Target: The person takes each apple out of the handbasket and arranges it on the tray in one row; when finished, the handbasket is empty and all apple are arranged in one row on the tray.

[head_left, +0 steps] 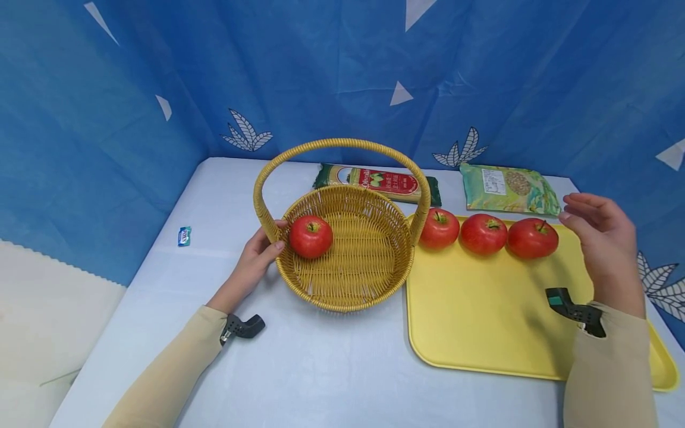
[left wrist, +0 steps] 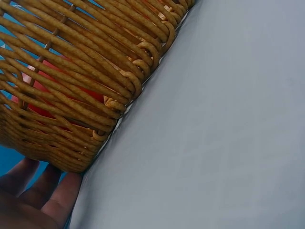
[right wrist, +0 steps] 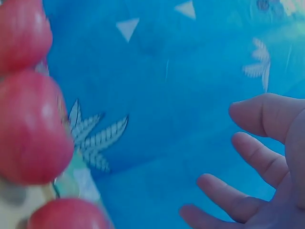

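Note:
A woven wicker basket [head_left: 346, 297] with a tall arched handle stands on the white table, and one red apple [head_left: 311, 236] lies inside it at the left. My left hand [head_left: 255, 261] grips the basket's left rim by the foot of the handle, thumb over the edge. In the left wrist view its fingers [left wrist: 62, 198] press against the woven outer wall. Three more apples [head_left: 483, 234] sit in a row along the back of a yellow tray [head_left: 481, 321]. My right hand [head_left: 610, 244] is raised over the tray's right side, fingers spread and holding nothing, apart from the nearest apple [head_left: 532, 238].
Behind the basket lies a red and green packet [head_left: 393, 183]. A green bag [head_left: 511, 189] with a white label lies behind the tray. One small blue-green sachet [head_left: 184, 236] is at the table's left. Blue patterned cloth [head_left: 342, 77] hangs along the back.

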The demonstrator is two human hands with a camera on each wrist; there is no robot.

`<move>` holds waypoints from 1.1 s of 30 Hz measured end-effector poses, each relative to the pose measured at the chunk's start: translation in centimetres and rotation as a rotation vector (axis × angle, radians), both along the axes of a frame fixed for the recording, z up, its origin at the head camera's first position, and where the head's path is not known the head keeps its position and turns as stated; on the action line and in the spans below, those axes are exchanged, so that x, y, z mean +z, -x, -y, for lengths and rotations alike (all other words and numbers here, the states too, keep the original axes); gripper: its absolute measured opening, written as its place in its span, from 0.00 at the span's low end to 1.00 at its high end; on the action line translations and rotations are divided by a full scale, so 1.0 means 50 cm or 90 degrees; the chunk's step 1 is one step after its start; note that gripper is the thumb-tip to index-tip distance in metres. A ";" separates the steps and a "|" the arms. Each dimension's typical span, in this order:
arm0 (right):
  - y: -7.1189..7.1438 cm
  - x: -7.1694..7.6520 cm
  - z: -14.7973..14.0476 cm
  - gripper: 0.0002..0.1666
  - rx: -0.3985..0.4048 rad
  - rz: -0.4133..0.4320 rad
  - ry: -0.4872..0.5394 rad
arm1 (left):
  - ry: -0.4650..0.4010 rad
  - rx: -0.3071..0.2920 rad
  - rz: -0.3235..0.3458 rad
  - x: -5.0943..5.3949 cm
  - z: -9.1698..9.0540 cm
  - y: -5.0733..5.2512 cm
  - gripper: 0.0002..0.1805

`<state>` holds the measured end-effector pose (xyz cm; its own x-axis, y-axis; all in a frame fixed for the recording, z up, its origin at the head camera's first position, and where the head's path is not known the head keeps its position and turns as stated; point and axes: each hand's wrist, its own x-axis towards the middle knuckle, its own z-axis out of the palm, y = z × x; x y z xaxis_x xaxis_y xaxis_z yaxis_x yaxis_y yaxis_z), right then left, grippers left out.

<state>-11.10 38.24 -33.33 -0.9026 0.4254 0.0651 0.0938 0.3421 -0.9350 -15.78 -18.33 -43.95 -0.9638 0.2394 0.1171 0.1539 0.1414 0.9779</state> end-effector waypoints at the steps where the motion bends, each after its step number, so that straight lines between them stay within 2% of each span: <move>1: -0.003 0.005 0.010 0.26 0.008 -0.016 0.003 | 0.000 0.000 0.000 0.000 0.000 0.000 0.26; 5: -0.016 0.020 0.053 0.24 0.063 -0.103 0.042 | 0.001 -0.001 -0.002 0.000 -0.001 0.000 0.27; 8: -0.024 0.026 0.083 0.24 0.129 -0.166 0.063 | 0.001 -0.002 -0.002 0.000 -0.001 0.000 0.27; 10: -0.028 0.030 0.101 0.23 0.179 -0.186 0.073 | 0.002 -0.001 -0.002 -0.001 -0.002 0.001 0.27; 12: -0.028 0.034 0.119 0.24 0.228 -0.194 0.050 | 0.001 0.000 -0.002 -0.002 -0.002 0.000 0.27; 14: -0.027 0.039 0.140 0.24 0.274 -0.189 0.007 | 0.002 0.003 -0.002 -0.001 -0.002 0.000 0.26; 18: -0.029 0.049 0.186 0.22 0.352 -0.172 -0.127 | 0.001 0.004 -0.004 0.001 -0.002 -0.001 0.27; 26: -0.033 0.061 0.292 0.17 0.503 -0.109 -0.259 | -0.003 -0.001 0.000 0.002 0.000 0.000 0.27; 29: -0.022 0.055 0.333 0.18 0.556 -0.094 -0.282 | 0.000 -0.001 -0.001 0.002 0.000 0.000 0.27; 33: -0.011 0.036 0.394 0.20 0.593 -0.065 -0.257 | -0.001 -0.003 -0.003 0.002 -0.001 0.001 0.27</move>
<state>-10.53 18.54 -31.53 -0.8460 -0.5137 0.1430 -0.4442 0.5306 -0.7219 -15.84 -18.30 -43.83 -0.9623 0.2433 0.1213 0.1584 0.1392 0.9775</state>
